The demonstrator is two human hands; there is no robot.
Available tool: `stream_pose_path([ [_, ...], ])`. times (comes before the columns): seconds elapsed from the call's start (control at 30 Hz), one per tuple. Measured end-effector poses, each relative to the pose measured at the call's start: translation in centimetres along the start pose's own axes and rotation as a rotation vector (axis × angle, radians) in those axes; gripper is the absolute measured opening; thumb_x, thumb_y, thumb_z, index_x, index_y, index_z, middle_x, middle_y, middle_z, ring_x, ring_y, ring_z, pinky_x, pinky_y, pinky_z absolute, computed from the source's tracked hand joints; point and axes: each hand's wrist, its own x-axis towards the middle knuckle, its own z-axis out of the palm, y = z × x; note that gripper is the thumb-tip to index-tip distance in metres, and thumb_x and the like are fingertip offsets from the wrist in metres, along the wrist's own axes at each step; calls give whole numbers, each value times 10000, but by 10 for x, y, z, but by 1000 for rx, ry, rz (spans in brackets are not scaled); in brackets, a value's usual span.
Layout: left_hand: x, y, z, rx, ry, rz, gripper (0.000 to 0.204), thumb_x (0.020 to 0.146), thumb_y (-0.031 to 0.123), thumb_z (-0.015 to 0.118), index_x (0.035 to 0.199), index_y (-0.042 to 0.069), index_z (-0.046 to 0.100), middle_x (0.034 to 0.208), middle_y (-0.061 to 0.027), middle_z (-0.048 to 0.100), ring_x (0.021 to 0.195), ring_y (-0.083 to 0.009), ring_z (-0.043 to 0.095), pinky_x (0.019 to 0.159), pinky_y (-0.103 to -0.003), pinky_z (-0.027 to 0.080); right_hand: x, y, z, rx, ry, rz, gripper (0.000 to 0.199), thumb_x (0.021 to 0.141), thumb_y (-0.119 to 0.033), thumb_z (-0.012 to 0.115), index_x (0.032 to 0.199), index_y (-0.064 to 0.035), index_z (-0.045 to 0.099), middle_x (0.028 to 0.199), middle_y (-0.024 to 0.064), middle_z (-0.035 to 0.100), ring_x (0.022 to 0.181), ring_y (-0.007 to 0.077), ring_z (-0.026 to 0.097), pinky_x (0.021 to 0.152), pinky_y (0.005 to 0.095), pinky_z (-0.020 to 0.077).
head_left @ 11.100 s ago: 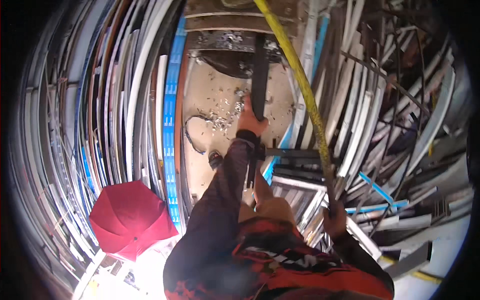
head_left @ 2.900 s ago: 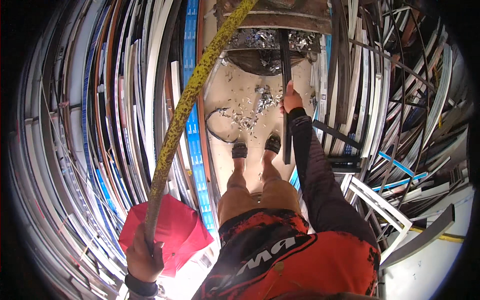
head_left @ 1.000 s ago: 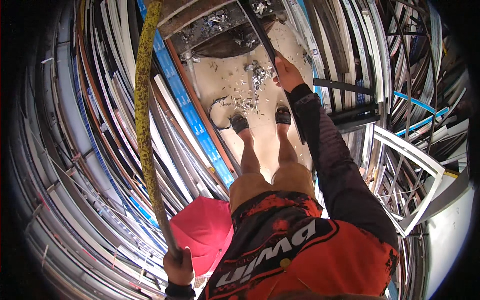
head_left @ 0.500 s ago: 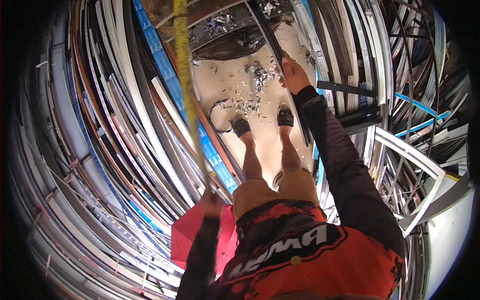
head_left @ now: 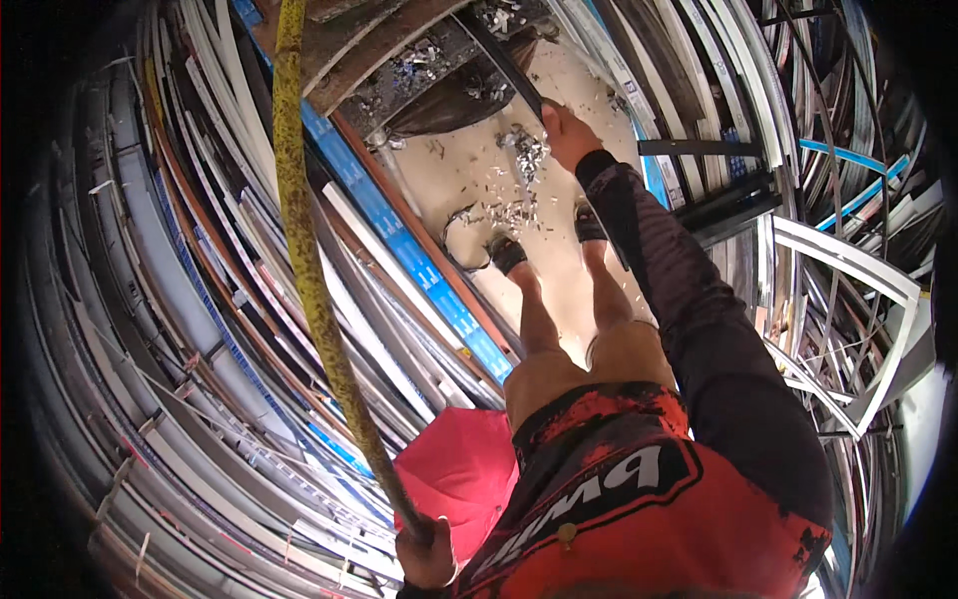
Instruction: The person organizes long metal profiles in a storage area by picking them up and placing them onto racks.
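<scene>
Near the bottom of the view my left hand point(head_left: 429, 554) is closed around the lower end of a long yellow, dark-speckled bar point(head_left: 309, 260). The bar rises from my fist to the top edge; I cannot tell whether it is a flat strip or a pole. My right arm reaches forward, and my right hand point(head_left: 571, 138) is closed on a long dark profile bar point(head_left: 502, 65) slanting above the floor. Its fingers are partly hidden. Beside my left hand lies a red umbrella-like thing point(head_left: 459, 469).
Long profile strips point(head_left: 249, 290) are packed on the left, with a blue-wrapped length point(head_left: 399, 260) at their inner edge. More strips point(head_left: 699, 70) and a white angular frame point(head_left: 903, 329) stand at the right. Small metallic scraps point(head_left: 524, 155) litter the pale floor point(head_left: 479, 150) ahead of my feet.
My left hand has come down and closer to me, and the yellow bar's upper end has swung left. The view has shifted a little; my right hand keeps its hold on the dark bar.
</scene>
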Motion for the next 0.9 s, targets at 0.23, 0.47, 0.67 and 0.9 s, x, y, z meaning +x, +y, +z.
stream_pose_path([
  [0.23, -4, 35, -4, -165, -59, -13, 260, 881, 80, 634, 677, 70, 473, 492, 5, 470, 401, -87, 464, 390, -270, 352, -14, 14, -12, -71, 44, -3, 532, 907, -436, 572, 1244, -67, 389, 1040, 301, 576, 919, 450, 623, 798, 515, 501],
  [0.47, -6, 37, -1, -172, -15, -76, 294, 900, 114, 631, 657, 71, 471, 479, 8, 468, 405, -90, 470, 401, -264, 355, 1, -5, -20, -173, -75, 25, 387, 885, -248, 586, 1118, -2, 399, 1031, 328, 549, 880, 462, 619, 751, 528, 512],
  [0.67, -6, 35, -1, -163, -36, -55, 294, 892, 99, 623, 636, 72, 480, 471, 3, 472, 397, -96, 483, 388, -264, 356, -5, -6, -24, -144, -168, 54, 360, 882, -227, 559, 1058, 43, 398, 838, 301, 629, 831, 438, 635, 754, 502, 509],
  [0.9, -1, 27, 1, -6, 6, 20, 298, 891, 135, 642, 641, 85, 489, 481, 2, 485, 405, -97, 500, 388, -271, 368, -9, -4, -19, -155, -139, 41, 362, 896, -236, 539, 1072, 53, 407, 851, 295, 635, 849, 453, 629, 767, 511, 503],
])
